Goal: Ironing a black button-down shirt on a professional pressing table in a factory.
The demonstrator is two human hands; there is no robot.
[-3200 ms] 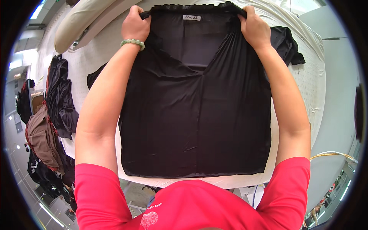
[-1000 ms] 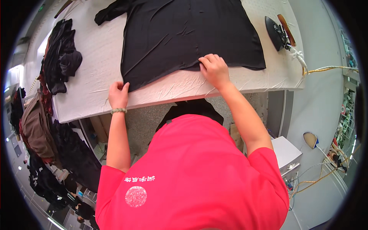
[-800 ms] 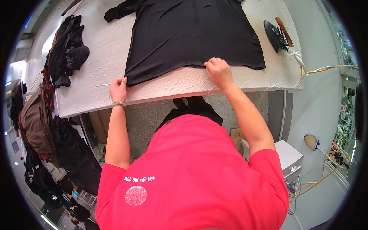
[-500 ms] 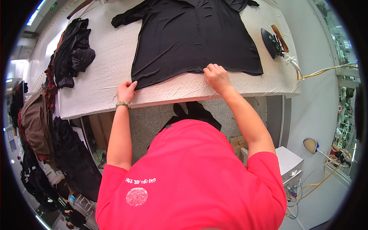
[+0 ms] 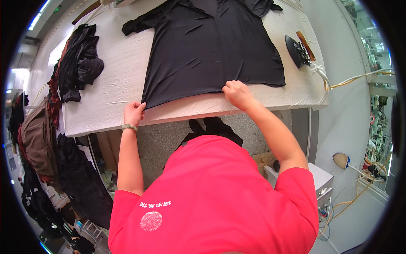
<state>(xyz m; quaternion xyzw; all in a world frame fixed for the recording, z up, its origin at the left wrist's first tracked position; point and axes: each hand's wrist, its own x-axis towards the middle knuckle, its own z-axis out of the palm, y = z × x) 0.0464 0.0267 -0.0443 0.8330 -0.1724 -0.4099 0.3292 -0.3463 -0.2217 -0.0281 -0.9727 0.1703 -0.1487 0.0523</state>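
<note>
Hem (image 5: 186, 96) drawn straighter, my left hand (image 5: 134, 113) pinches the black blouse (image 5: 215, 55) at its left corner, my right hand (image 5: 237, 94) mid-hem.

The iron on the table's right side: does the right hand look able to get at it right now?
Likely yes, though the right hand would first have to release the black garment. Between that hand and the iron I see only flat garment and the pale table cover.

Tabletop (image 5: 114, 86), white, cloth-covered, creased along its near edge. Floor (image 5: 163, 142), grey and speckled, seen below the tabletop's near edge; small white cabinet (image 5: 322, 177), below the tabletop's near right corner. Strip light (image 5: 38, 17), bright, beyond the tabletop's far left corner.
</note>
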